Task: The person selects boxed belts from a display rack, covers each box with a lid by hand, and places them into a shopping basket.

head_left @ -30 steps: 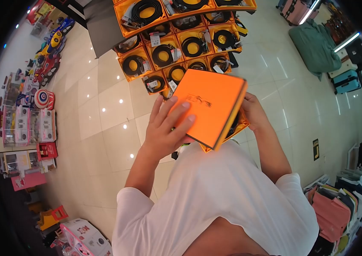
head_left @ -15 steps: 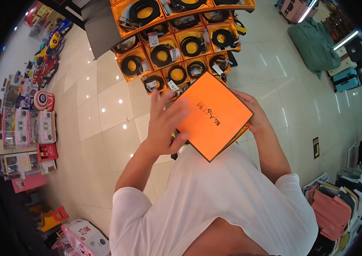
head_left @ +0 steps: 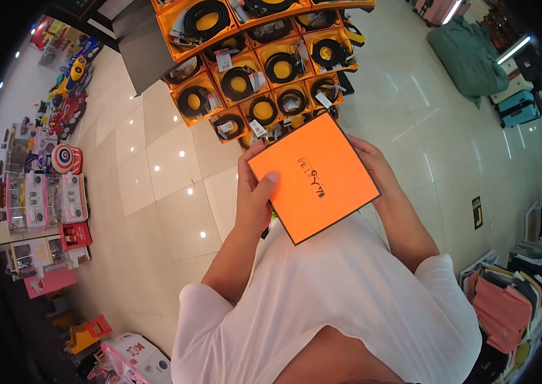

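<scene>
A square orange gift box [head_left: 331, 169] with dark edges and black lettering on its lid is held in front of my white shirt, lid facing up. My left hand [head_left: 255, 185] grips its left corner, the thumb lying on the lid and the fingers underneath. On the opposite side my right hand [head_left: 375, 168] holds the box edge, its fingers partly hidden below. Just beyond the box stands a tiered display [head_left: 251, 48] of orange compartments, with coiled black belts [head_left: 237, 83] and white tags in them. What the box contains is hidden.
Shiny beige tiles [head_left: 168, 192] cover the floor. Toy vehicles [head_left: 72, 83] and pink-and-white machines [head_left: 44, 198] line the left. Suitcases and a green covered bundle [head_left: 466, 57] stand at upper right. Bags [head_left: 504, 301] are stacked at lower right. A dark panel [head_left: 149, 54] adjoins the display.
My left hand has come down from hovering, blurred, over the box's left side and now grips that corner. The lid, slightly askew before, now sits squarer, and the box has turned a little.
</scene>
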Demonstrator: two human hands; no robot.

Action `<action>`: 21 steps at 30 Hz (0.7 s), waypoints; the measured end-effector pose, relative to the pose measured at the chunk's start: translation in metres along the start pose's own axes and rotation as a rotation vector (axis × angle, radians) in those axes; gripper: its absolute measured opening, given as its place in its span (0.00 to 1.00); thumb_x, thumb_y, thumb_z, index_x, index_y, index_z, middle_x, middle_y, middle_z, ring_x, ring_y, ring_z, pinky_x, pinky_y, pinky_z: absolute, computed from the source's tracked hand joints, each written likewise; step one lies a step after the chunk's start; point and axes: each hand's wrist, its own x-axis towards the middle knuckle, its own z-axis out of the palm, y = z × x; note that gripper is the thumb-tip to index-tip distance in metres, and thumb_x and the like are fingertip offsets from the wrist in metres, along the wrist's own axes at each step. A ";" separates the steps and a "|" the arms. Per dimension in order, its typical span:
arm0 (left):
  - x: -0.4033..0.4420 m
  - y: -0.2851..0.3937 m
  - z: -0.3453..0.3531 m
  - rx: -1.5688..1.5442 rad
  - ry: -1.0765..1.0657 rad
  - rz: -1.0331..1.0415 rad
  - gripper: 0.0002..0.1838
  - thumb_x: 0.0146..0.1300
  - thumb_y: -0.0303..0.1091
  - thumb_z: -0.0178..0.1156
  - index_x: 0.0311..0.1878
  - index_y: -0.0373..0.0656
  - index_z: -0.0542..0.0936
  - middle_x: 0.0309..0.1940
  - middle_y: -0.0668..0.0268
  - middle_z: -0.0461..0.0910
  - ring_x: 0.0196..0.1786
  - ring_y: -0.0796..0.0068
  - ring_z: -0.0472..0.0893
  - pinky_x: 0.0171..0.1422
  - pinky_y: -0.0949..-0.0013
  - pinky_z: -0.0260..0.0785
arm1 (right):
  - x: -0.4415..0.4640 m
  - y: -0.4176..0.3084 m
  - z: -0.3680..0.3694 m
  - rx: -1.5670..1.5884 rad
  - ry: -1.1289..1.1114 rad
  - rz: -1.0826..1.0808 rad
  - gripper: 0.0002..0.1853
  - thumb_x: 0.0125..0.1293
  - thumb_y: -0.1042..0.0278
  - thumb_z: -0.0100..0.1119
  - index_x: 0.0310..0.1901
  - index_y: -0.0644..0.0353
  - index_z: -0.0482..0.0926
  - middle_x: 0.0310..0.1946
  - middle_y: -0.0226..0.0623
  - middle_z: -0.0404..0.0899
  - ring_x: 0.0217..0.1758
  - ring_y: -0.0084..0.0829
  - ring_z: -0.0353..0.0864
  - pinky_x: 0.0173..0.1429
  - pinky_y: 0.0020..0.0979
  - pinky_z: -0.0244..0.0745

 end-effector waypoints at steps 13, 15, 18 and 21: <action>-0.004 0.001 0.004 0.087 0.067 -0.071 0.39 0.62 0.30 0.57 0.72 0.40 0.49 0.67 0.56 0.58 0.69 0.64 0.61 0.71 0.62 0.57 | -0.015 -0.006 0.000 0.001 -0.237 0.086 0.35 0.67 0.61 0.53 0.72 0.63 0.53 0.67 0.39 0.62 0.68 0.29 0.65 0.67 0.30 0.64; -0.005 -0.006 0.005 0.078 0.101 -0.066 0.41 0.62 0.32 0.58 0.73 0.41 0.47 0.68 0.57 0.56 0.70 0.64 0.59 0.71 0.62 0.56 | -0.014 -0.005 -0.003 -0.081 -0.260 0.090 0.37 0.66 0.63 0.54 0.73 0.63 0.50 0.69 0.39 0.60 0.69 0.29 0.63 0.68 0.30 0.62; -0.012 -0.008 0.006 0.054 0.086 -0.069 0.42 0.63 0.33 0.58 0.74 0.43 0.45 0.70 0.56 0.54 0.71 0.62 0.59 0.71 0.61 0.58 | -0.012 -0.002 -0.002 -0.019 -0.176 0.074 0.36 0.64 0.68 0.54 0.72 0.64 0.53 0.68 0.39 0.63 0.68 0.29 0.65 0.68 0.30 0.62; -0.015 -0.012 0.002 0.002 0.024 -0.107 0.42 0.63 0.34 0.58 0.75 0.45 0.44 0.70 0.56 0.54 0.71 0.60 0.60 0.70 0.59 0.61 | -0.010 0.002 -0.001 -0.083 -0.086 0.030 0.34 0.64 0.71 0.53 0.71 0.64 0.55 0.66 0.38 0.65 0.66 0.28 0.67 0.67 0.30 0.63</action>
